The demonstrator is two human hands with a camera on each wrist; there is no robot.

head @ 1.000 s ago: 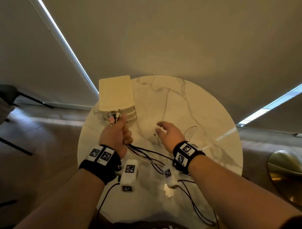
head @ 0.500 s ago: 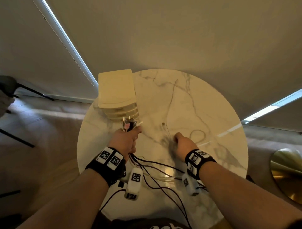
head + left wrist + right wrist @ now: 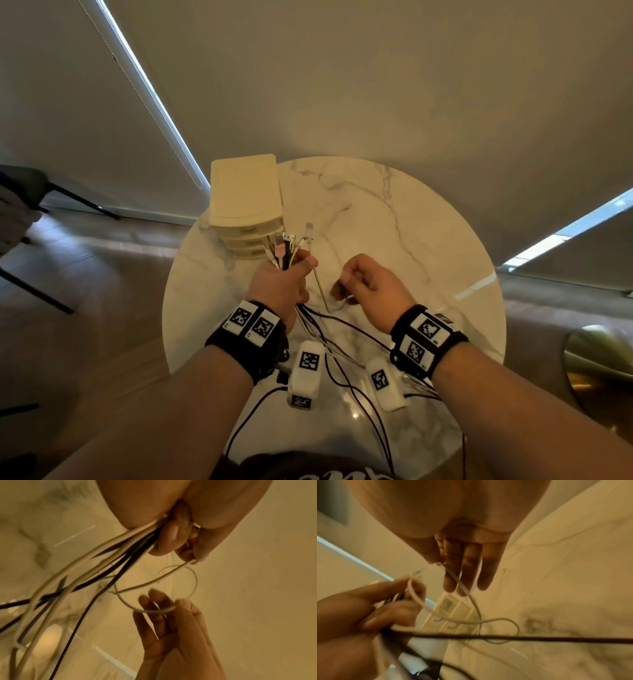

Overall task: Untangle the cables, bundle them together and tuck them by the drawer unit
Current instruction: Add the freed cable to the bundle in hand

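Now my left hand [image 3: 279, 286] has its fingers wrapped round the cables [image 3: 286, 251], plug ends up just in front of the drawer unit [image 3: 245, 195]. Right hand [image 3: 371, 289] pinches a thin white cable [image 3: 154, 610] above the marble table [image 3: 394, 219].

Drawer unit [image 3: 247, 202] on desk [image 3: 394, 240], far left edge. Cables [image 3: 286, 248] in left hand [image 3: 279, 286], just before unit (plug ends up). Right hand [image 3: 371, 289] beside, pinching thin cable [image 3: 320, 289].
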